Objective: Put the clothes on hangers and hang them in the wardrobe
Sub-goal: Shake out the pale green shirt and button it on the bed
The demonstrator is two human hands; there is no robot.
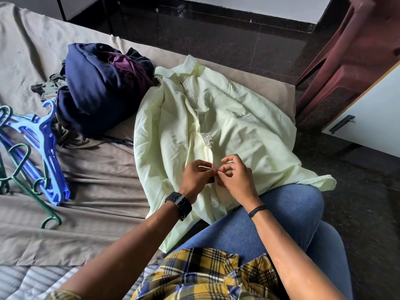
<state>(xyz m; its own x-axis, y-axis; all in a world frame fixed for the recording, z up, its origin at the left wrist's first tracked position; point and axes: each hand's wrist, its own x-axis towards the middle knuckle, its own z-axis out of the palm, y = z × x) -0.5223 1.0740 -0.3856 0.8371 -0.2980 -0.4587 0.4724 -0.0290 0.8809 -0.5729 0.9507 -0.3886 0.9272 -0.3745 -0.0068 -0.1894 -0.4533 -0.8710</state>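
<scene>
Bed [91, 191], unlabelled pale green shirt [227, 126]

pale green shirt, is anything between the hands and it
No. Both the left hand and right hand already pinch the pale green shirt at its front placket. No hanger visibly sits in it yet; the hangers lie apart on the bed.

**1 head camera, looking down at the bed**

I have only 1 view to work from, so no 2nd angle overlaps it. It sits on the person's head and faces forward and steeply down, over their lap. Both forearms enter from the bottom edge, and the left hand [195, 176] and right hand [234, 176] meet close to the lens, near centre. The wide angle bends the edges: the bed [91, 191] fills the left side, dark floor [357, 202] the right.
</scene>
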